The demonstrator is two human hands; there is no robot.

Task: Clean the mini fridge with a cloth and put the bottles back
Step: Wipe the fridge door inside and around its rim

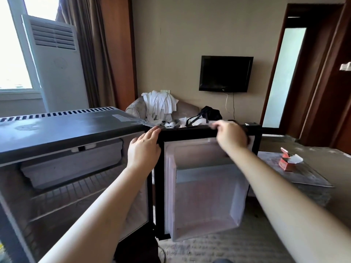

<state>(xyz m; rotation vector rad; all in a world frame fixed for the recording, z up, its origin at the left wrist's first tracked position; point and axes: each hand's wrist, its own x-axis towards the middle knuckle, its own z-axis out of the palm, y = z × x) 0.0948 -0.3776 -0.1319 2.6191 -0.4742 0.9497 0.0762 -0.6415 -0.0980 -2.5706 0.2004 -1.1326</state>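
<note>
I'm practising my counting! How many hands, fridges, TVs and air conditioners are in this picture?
Hands: 2, the left hand and the right hand
Mini fridge: 1
TV: 1
Air conditioner: 1
Total: 5

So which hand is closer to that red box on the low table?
Right. The right hand is at the top edge of the open fridge door, toward the red box; the left hand is further left, at the hinge corner.
</note>
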